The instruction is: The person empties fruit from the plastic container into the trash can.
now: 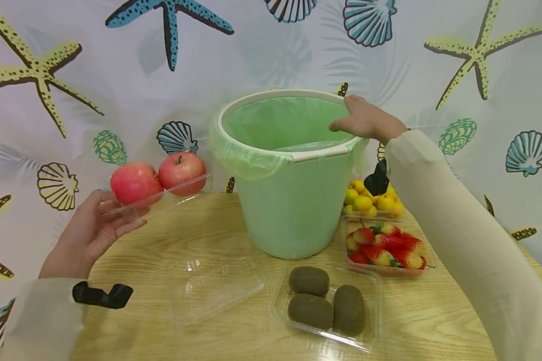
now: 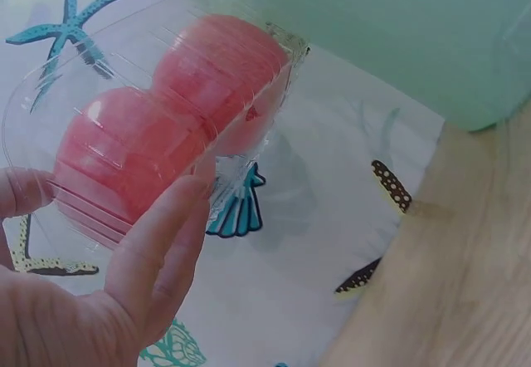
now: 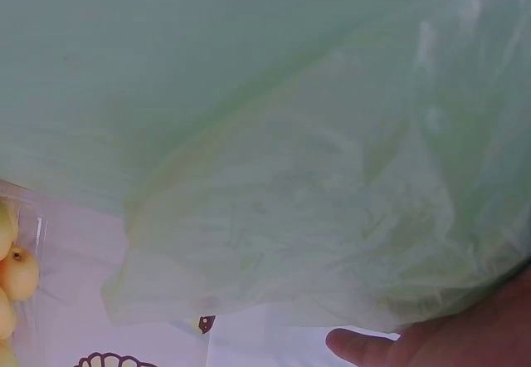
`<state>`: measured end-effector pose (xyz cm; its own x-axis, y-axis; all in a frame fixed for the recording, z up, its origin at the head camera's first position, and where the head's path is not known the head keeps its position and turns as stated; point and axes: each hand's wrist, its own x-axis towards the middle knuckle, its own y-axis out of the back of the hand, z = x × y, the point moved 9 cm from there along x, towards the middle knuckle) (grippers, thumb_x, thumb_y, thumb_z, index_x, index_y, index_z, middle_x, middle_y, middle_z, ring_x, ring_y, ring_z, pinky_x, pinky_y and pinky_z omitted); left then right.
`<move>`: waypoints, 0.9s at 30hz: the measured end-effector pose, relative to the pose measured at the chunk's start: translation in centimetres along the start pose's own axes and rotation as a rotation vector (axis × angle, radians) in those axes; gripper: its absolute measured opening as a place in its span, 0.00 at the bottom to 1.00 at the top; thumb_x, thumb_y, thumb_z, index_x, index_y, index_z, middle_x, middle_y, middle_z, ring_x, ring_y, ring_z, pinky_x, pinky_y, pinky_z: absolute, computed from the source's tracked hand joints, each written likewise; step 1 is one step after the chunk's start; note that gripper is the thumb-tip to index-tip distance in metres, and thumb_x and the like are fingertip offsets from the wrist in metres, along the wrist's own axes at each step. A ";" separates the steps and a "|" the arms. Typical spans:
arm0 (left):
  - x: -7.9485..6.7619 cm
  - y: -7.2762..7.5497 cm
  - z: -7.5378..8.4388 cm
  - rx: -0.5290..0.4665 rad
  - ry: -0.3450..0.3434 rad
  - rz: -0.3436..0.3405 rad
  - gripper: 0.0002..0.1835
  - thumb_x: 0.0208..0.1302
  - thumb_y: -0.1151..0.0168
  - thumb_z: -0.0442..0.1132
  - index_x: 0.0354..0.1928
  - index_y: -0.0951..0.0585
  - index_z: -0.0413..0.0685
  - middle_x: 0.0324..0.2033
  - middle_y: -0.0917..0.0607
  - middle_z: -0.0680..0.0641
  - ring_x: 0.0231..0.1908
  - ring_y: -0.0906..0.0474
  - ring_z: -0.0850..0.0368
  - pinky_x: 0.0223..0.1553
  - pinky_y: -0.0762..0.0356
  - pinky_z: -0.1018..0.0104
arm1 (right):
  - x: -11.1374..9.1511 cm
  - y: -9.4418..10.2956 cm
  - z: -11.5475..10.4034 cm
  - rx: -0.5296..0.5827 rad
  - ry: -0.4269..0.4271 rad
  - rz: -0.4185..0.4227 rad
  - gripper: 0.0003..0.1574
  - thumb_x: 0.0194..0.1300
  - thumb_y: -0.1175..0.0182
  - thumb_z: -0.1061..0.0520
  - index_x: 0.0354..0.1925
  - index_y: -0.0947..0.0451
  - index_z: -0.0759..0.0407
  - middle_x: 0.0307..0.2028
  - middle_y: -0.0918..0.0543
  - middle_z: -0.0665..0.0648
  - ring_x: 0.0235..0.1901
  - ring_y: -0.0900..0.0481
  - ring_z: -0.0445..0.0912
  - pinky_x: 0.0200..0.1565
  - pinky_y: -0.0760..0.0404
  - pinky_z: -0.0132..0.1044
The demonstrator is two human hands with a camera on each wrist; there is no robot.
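My left hand point(image 1: 101, 223) holds a clear plastic tray point(image 1: 182, 186) with two red apples point(image 1: 135, 183) above the table at the left. In the left wrist view, fingers support the underside and side of the tray. My right hand point(image 1: 363, 118) grips the right rim of a light green bucket point(image 1: 293, 205), thumb over the opening, other fingers partly hidden outside. A thin green bag point(image 1: 253, 163) lines the bucket and folds over its rim. Its fold fills much of the right wrist view, where one fingertip point(image 3: 357, 346) shows beside it.
An empty clear tray point(image 1: 217, 286) lies before the bucket on the wooden table point(image 1: 131, 311). To its right are a tray of three kiwis point(image 1: 309, 311), a tray of strawberries point(image 1: 388, 245) and one of small yellow fruits point(image 1: 363, 203). A patterned cloth point(image 1: 298, 55) hangs behind.
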<state>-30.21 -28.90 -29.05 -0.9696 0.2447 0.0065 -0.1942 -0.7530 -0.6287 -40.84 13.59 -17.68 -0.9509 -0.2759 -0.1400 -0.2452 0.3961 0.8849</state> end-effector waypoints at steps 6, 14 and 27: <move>0.0 -0.1 1.3 -0.006 0.013 0.150 0.11 0.67 0.57 0.38 0.47 0.29 0.44 0.45 0.27 0.44 0.44 0.22 0.46 0.43 0.27 0.48 | 0.0 0.0 -0.1 -0.004 0.005 0.005 0.52 0.63 0.55 0.43 0.68 0.76 0.61 0.69 0.73 0.59 0.68 0.72 0.53 0.66 0.62 0.49; -0.2 -0.8 3.1 -0.080 0.004 0.230 0.12 0.65 0.52 0.40 0.48 0.28 0.44 0.46 0.30 0.46 0.45 0.25 0.48 0.47 0.29 0.49 | 0.1 0.1 -0.1 -0.003 0.002 0.002 0.52 0.63 0.55 0.43 0.68 0.76 0.60 0.68 0.73 0.59 0.68 0.72 0.53 0.66 0.62 0.49; 0.6 -2.6 5.0 -0.165 -0.016 0.250 0.17 0.62 0.48 0.40 0.52 0.34 0.45 0.50 0.32 0.47 0.49 0.26 0.43 0.52 0.32 0.52 | 0.0 0.0 -0.2 0.003 0.003 0.004 0.52 0.63 0.56 0.43 0.68 0.76 0.61 0.68 0.74 0.59 0.68 0.72 0.54 0.66 0.62 0.50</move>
<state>-31.00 -29.83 -23.48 -0.9869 0.0533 -0.1525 0.0761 -0.6792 -0.7300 -40.77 13.43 -17.63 -0.9513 -0.2770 -0.1355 -0.2423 0.3998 0.8840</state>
